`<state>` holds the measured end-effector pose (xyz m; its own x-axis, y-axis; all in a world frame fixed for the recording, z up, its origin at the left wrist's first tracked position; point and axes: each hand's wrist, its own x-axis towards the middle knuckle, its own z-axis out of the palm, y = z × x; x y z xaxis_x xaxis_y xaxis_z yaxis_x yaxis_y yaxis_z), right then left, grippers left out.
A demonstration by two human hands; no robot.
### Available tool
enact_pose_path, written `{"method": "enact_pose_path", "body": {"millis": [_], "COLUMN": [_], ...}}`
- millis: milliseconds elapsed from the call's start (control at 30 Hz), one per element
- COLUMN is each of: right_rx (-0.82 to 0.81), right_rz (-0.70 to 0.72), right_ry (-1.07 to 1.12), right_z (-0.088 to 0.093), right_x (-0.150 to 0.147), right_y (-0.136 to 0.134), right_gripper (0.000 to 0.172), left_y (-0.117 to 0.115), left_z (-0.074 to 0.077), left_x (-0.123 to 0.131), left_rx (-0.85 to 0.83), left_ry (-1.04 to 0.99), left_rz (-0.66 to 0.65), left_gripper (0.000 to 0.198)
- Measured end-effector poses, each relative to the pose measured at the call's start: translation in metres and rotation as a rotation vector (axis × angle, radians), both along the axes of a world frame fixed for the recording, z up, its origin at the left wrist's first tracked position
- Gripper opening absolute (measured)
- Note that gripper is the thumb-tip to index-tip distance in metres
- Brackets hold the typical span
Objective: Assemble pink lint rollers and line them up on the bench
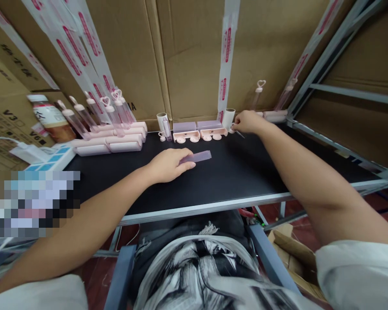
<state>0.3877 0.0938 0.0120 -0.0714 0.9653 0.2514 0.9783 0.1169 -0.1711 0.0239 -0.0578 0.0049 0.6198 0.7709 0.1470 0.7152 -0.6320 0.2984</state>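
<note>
My left hand (168, 164) rests on the black table top (233, 181), fingers closed on one end of a flat translucent purple strip (198, 156) that lies on the surface. My right hand (247, 122) reaches to the back of the table beside a white roll (228, 118), fingers pinched on a thin pin-like piece (240, 134) too small to name. Between the hands, at the back, stand two pink trays with purple lids (200, 130) and small pink round caps (211, 137) in front of them.
Stacked pink cases (116, 140) with clear heart-topped tubes (111, 110) fill the back left. A bottle (51, 118) and white boxes (48, 159) lie further left. Another white roll (162, 122) stands mid-back. Cardboard boxes (187, 56) wall the rear; a metal rack (336, 82) stands right.
</note>
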Motion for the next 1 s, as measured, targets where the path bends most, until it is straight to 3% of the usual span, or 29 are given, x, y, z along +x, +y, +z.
{"method": "enact_pose_path", "body": {"millis": [67, 167, 300, 467, 667, 867, 1000], "right_rx": [-0.051, -0.249, -0.277, -0.156, -0.265, -0.262, -0.295], "right_rz": [0.183, 0.628, 0.917, 0.908, 0.904, 0.92, 0.928], "right_ry": [0.244, 0.696, 0.889, 0.94, 0.835, 0.537, 0.533], "right_z": [0.013, 0.026, 0.027, 0.018, 0.016, 0.018, 0.014], "right_x": [-0.008, -0.035, -0.078, -0.091, -0.087, -0.083, -0.084], "right_y": [-0.017, -0.052, -0.088, -0.091, -0.088, -0.091, -0.089], "right_gripper": [0.029, 0.051, 0.058, 0.058, 0.057, 0.05, 0.053], "left_y": [0.0, 0.004, 0.01, 0.012, 0.011, 0.006, 0.002], "left_z": [0.0, -0.002, -0.005, -0.005, -0.005, -0.004, 0.001], "left_x": [0.0, -0.001, -0.005, -0.007, -0.006, -0.004, -0.002], "left_rx": [0.016, 0.046, 0.065, 0.082, 0.094, 0.093, 0.081], "left_ry": [-0.033, -0.097, -0.161, -0.184, -0.118, -0.042, 0.043], "left_rz": [0.027, 0.07, 0.092, 0.076, 0.092, 0.095, 0.12], "left_gripper": [0.045, 0.04, 0.037, 0.034, 0.037, 0.041, 0.046]}}
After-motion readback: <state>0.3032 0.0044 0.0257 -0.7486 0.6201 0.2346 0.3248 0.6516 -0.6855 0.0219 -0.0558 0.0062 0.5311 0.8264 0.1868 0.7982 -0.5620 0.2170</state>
